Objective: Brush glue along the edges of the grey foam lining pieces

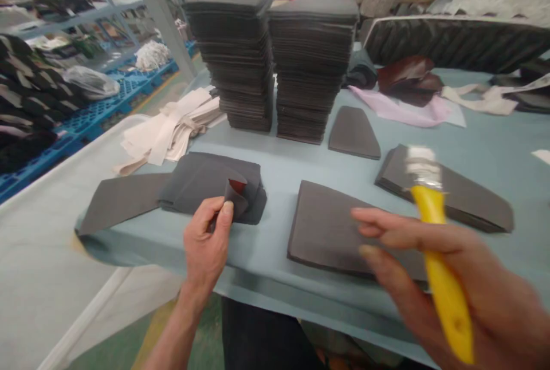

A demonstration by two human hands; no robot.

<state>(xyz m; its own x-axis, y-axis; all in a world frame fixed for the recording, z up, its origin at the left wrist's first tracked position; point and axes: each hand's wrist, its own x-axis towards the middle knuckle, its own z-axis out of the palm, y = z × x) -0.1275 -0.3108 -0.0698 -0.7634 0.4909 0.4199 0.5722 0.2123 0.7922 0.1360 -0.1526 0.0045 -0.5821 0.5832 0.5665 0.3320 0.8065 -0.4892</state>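
Brush lies in the right hand's grip, lower right, apparently tucked back to free the fingertips above the stack; left of centre, the left hand's grip pinches a curled panel, perhaps for separating layers.

You can read no text, label, brand, number or sign here: none on the yellow-handled brush at your right fingers, none on the dark pile beneath them, none on the dark sheet your left fingers pinch.

Workshop: panel stacks, blue pallets
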